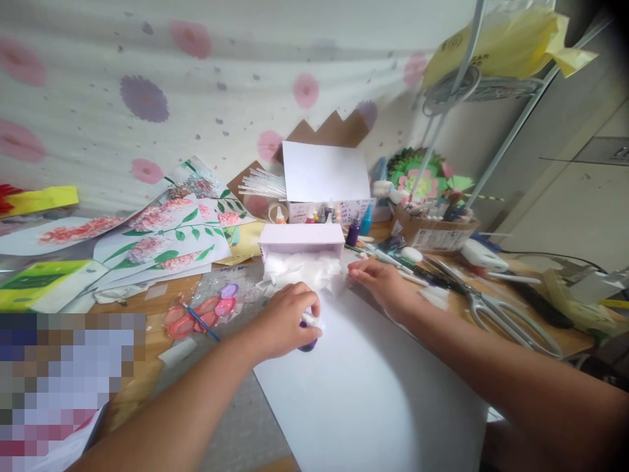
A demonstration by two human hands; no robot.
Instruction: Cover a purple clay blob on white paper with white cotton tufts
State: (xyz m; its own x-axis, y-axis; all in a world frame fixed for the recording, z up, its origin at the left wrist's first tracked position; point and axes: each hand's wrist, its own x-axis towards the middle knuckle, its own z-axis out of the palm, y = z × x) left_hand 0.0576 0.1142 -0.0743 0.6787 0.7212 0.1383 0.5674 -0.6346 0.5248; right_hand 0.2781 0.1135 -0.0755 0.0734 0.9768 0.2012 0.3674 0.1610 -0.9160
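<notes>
My left hand (292,318) is closed around a small dark purple bottle (308,339), with something white at its top between the fingers. It is over a large white sheet of paper (354,387). My right hand (376,278) is at the far right edge of the sheet. Its fingers are bent and drawn together, and whatever they hold is too small to make out. Crumpled white tissue (302,270) spills from an open white box (302,235) just beyond both hands.
Left of the sheet lie pink plastic pieces (199,314) and a blue brush (201,322). Large scissors (501,314) and pens are at the right. Small paint bottles (354,231) stand behind the tissue box. Flower paintings (162,242) lie at the left, and a cardboard box (435,231) holds tools.
</notes>
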